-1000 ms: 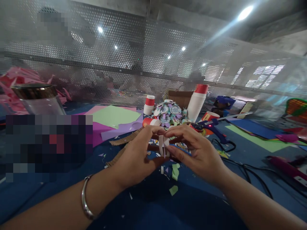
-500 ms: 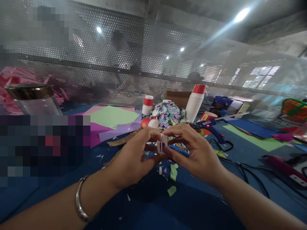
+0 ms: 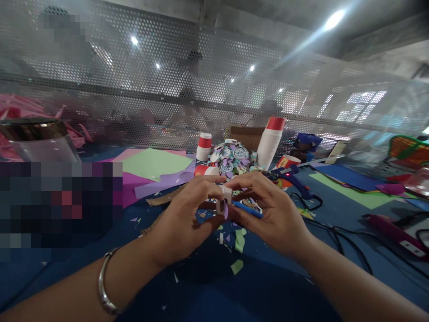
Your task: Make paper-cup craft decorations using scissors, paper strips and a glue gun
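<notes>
My left hand (image 3: 182, 219) and my right hand (image 3: 271, 212) meet at the middle of a blue table (image 3: 208, 290). Both pinch a small white paper piece (image 3: 224, 200) with a bit of purple at its lower edge. The left thumb and forefinger close on its left side. The right fingers close on its right side. A silver bracelet (image 3: 103, 286) circles my left wrist. Below the hands lie green and white paper scraps (image 3: 239, 241).
Behind the hands sit a pile of round paper discs (image 3: 233, 156), red-and-white paper cups (image 3: 203, 146), a tall cup stack (image 3: 271, 142) and a blue glue gun (image 3: 291, 175) with black cables (image 3: 338, 237). Coloured paper sheets (image 3: 154, 163) lie at left, a glass jar (image 3: 38, 138) at far left. A perforated metal screen (image 3: 214, 80) stands behind.
The hands have turned and pressed the white piece, which looked like a taller loop before and is now more compact. The view has shifted slightly left.
</notes>
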Available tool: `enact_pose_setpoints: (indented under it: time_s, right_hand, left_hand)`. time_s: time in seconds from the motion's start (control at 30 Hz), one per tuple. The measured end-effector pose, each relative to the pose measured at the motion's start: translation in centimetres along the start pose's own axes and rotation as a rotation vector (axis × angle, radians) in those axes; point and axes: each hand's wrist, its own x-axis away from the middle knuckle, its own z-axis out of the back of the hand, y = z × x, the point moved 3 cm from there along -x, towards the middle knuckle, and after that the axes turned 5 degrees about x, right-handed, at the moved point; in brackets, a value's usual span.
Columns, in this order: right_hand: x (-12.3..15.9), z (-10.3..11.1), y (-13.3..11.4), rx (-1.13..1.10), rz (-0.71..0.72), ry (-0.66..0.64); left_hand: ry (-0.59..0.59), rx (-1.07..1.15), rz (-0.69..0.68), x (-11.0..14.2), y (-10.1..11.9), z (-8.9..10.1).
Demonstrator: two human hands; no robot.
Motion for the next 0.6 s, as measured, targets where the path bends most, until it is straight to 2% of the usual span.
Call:
enact_pose_setpoints:
  time_s: [0.1,0.33,0.6]
  right_hand:
    - [-0.04,0.1,-0.14,0.016,0.004,0.003]
    - [0.01,0.21,-0.38,0.028,0.036,0.016]
    - [-0.29,0.33,-0.57,0.058,0.079,0.029]
  left_hand:
    - [0.019,-0.004,0.04,0.04,-0.12,0.07]
    - [-0.034,-0.032,-0.03,-0.15,0.32,0.02]
    - [-0.005,0.109,0.035,-0.01,-0.15,-0.05]
